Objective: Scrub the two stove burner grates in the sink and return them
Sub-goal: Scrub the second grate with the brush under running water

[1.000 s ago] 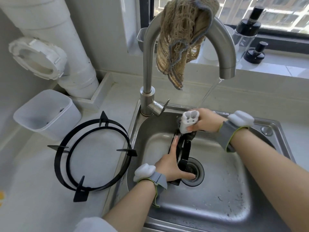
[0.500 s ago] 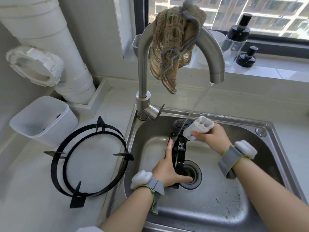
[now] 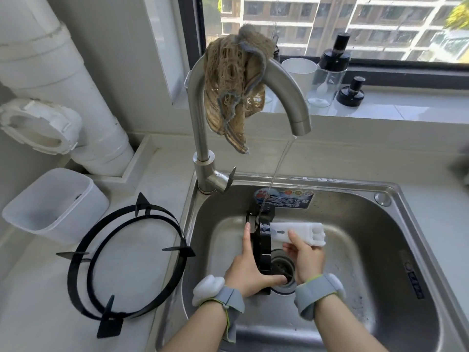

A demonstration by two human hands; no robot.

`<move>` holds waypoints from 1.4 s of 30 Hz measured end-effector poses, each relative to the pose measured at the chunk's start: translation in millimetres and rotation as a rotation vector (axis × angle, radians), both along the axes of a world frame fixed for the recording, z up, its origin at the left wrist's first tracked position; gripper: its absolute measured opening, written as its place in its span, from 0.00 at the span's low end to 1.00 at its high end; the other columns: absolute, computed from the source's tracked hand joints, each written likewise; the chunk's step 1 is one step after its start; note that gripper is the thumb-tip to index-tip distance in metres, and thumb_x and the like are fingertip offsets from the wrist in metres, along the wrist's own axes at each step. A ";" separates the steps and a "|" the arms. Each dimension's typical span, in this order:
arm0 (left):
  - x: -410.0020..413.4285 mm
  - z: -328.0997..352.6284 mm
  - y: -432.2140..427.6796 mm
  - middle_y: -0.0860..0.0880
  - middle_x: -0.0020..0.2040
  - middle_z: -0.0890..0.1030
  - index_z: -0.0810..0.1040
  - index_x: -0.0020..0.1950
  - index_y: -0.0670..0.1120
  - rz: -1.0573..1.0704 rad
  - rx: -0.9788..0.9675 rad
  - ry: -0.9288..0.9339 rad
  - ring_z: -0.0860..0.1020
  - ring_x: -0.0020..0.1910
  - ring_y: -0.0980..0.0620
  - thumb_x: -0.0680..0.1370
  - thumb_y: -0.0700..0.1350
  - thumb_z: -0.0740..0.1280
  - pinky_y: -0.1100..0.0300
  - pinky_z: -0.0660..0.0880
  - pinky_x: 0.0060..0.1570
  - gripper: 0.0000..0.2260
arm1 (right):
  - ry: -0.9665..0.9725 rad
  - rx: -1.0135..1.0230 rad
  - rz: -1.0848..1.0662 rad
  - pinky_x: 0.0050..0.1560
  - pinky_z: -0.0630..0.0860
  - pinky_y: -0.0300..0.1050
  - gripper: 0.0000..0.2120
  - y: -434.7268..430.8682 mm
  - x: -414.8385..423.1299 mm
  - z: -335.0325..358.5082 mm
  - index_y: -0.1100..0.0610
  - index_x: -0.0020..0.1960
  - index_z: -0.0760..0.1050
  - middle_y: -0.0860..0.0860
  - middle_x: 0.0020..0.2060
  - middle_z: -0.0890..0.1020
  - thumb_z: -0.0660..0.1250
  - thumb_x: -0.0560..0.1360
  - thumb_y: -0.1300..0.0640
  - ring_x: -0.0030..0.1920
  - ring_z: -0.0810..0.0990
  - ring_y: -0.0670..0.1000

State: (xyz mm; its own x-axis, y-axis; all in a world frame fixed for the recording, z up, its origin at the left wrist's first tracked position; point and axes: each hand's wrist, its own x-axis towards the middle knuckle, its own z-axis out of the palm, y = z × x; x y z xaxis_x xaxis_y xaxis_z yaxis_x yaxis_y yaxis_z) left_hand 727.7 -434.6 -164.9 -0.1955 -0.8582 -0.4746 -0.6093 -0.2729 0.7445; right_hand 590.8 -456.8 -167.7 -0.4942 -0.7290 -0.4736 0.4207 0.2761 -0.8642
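A black burner grate (image 3: 261, 240) stands on edge in the steel sink (image 3: 380, 250), over the drain. My left hand (image 3: 250, 268) grips it from the left, index finger straight along its side and thumb round its lower edge. My right hand (image 3: 305, 257) holds a white scrub brush (image 3: 297, 233) whose head touches the grate's right side. Water runs from the tap (image 3: 279, 80) onto the grate's top. A second black grate (image 3: 127, 262) lies flat on the counter left of the sink.
A brown mesh cloth (image 3: 236, 80) hangs over the tap's neck. A white plastic tub (image 3: 54, 201) sits on the counter at the left, below a white drain pipe (image 3: 63, 80). Bottles and a white cup (image 3: 299, 69) stand on the window sill.
My right hand has moved down from the grate's top to its right side, and the brush now lies level. My left hand keeps its hold. The camera has tilted up.
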 end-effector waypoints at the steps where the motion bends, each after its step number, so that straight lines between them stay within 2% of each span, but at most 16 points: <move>1: -0.5 -0.1 0.8 0.44 0.55 0.80 0.24 0.66 0.68 0.000 -0.006 -0.003 0.80 0.51 0.47 0.61 0.60 0.76 0.51 0.77 0.54 0.59 | -0.014 -0.019 -0.001 0.26 0.76 0.37 0.08 -0.7 0.5 4.1 0.57 0.38 0.76 0.51 0.28 0.78 0.70 0.71 0.68 0.24 0.76 0.44; 8: 0.8 1.8 2.1 0.41 0.52 0.81 0.24 0.65 0.69 0.001 0.004 -0.016 0.80 0.49 0.44 0.61 0.60 0.76 0.50 0.77 0.52 0.60 | 0.369 -0.093 0.220 0.37 0.75 0.43 0.06 -31.1 -7.4 46.0 0.57 0.37 0.76 0.51 0.30 0.78 0.73 0.69 0.64 0.32 0.76 0.50; 10: 0.3 2.4 0.8 0.42 0.53 0.81 0.25 0.66 0.68 0.005 0.012 -0.005 0.80 0.50 0.45 0.60 0.60 0.76 0.50 0.77 0.53 0.60 | 0.386 -0.050 0.245 0.37 0.76 0.43 0.06 -19.5 -4.3 40.1 0.59 0.37 0.76 0.52 0.30 0.78 0.73 0.68 0.64 0.33 0.76 0.51; 13: -0.4 2.4 2.0 0.45 0.54 0.81 0.24 0.66 0.68 0.013 0.015 0.005 0.80 0.51 0.47 0.61 0.59 0.76 0.50 0.77 0.55 0.60 | 0.377 0.004 0.274 0.40 0.75 0.49 0.06 -7.9 -3.9 32.4 0.60 0.38 0.76 0.53 0.31 0.78 0.73 0.69 0.65 0.37 0.77 0.55; 16: -0.8 3.4 5.1 0.42 0.53 0.81 0.24 0.67 0.66 -0.005 0.007 -0.028 0.80 0.50 0.44 0.62 0.59 0.76 0.50 0.77 0.53 0.60 | 0.452 -0.058 0.328 0.39 0.73 0.42 0.06 -24.2 -7.3 45.2 0.58 0.42 0.77 0.50 0.34 0.79 0.73 0.69 0.63 0.39 0.76 0.51; 18: -0.7 3.2 5.8 0.40 0.53 0.80 0.25 0.68 0.65 -0.005 0.011 -0.037 0.79 0.51 0.43 0.63 0.59 0.76 0.49 0.77 0.53 0.60 | 0.612 -0.089 0.469 0.41 0.71 0.40 0.07 -42.9 -7.4 60.3 0.54 0.44 0.77 0.49 0.37 0.80 0.74 0.68 0.60 0.40 0.77 0.48; 23: 0.5 2.2 2.9 0.43 0.51 0.80 0.24 0.67 0.65 -0.025 0.020 -0.050 0.80 0.49 0.45 0.61 0.61 0.75 0.51 0.77 0.52 0.60 | 1.047 -0.093 1.104 0.44 0.68 0.39 0.07 -81.8 12.4 91.6 0.46 0.43 0.74 0.48 0.39 0.80 0.72 0.69 0.54 0.45 0.76 0.47; 26: 0.3 0.2 0.9 0.44 0.52 0.80 0.25 0.66 0.67 -0.023 0.013 -0.023 0.80 0.48 0.47 0.60 0.62 0.74 0.55 0.78 0.49 0.59 | 1.107 -0.139 1.247 0.47 0.69 0.39 0.13 -89.0 24.9 89.2 0.48 0.54 0.78 0.47 0.44 0.80 0.71 0.69 0.53 0.49 0.77 0.48; 29: 0.3 -0.6 -1.0 0.43 0.53 0.80 0.26 0.67 0.67 -0.007 0.016 0.000 0.80 0.49 0.46 0.59 0.62 0.74 0.57 0.76 0.47 0.59 | 1.071 -0.188 1.245 0.46 0.66 0.35 0.15 -85.0 25.4 85.9 0.51 0.56 0.77 0.46 0.44 0.78 0.72 0.70 0.56 0.47 0.75 0.46; 32: 1.9 1.0 -2.7 0.44 0.50 0.81 0.27 0.68 0.67 0.003 0.025 0.029 0.80 0.47 0.47 0.59 0.60 0.75 0.58 0.77 0.45 0.59 | 1.035 -0.231 1.136 0.38 0.65 0.28 0.09 -80.7 8.7 83.6 0.50 0.48 0.78 0.53 0.46 0.82 0.72 0.70 0.60 0.42 0.75 0.45; 35: 3.6 3.8 -1.8 0.47 0.46 0.80 0.25 0.68 0.65 -0.013 0.030 0.015 0.81 0.46 0.49 0.59 0.60 0.76 0.60 0.77 0.45 0.61 | 0.931 -0.121 0.926 0.41 0.66 0.35 0.08 -71.4 -18.7 73.7 0.55 0.48 0.79 0.51 0.43 0.80 0.73 0.69 0.59 0.43 0.76 0.47; 38: -0.3 4.8 0.4 0.43 0.51 0.80 0.23 0.68 0.61 -0.048 0.054 -0.066 0.80 0.48 0.46 0.59 0.62 0.75 0.55 0.77 0.48 0.62 | 0.717 -0.061 0.727 0.44 0.72 0.41 0.08 -52.5 -37.2 60.1 0.53 0.46 0.78 0.48 0.40 0.80 0.74 0.69 0.59 0.42 0.77 0.47; 40: -3.6 4.4 0.2 0.43 0.56 0.79 0.26 0.71 0.58 -0.010 0.064 -0.050 0.79 0.52 0.46 0.60 0.62 0.75 0.55 0.77 0.51 0.62 | 0.655 -0.049 0.639 0.39 0.72 0.40 0.09 -34.3 -43.1 46.8 0.50 0.41 0.77 0.44 0.35 0.80 0.74 0.69 0.61 0.37 0.76 0.44; 42: -0.2 3.4 -1.0 0.46 0.59 0.77 0.29 0.73 0.55 0.046 0.080 -0.030 0.77 0.54 0.48 0.61 0.62 0.75 0.60 0.74 0.51 0.61 | 0.595 -0.018 0.568 0.34 0.70 0.38 0.10 -16.8 -45.2 27.5 0.52 0.39 0.76 0.44 0.31 0.78 0.73 0.69 0.64 0.32 0.74 0.45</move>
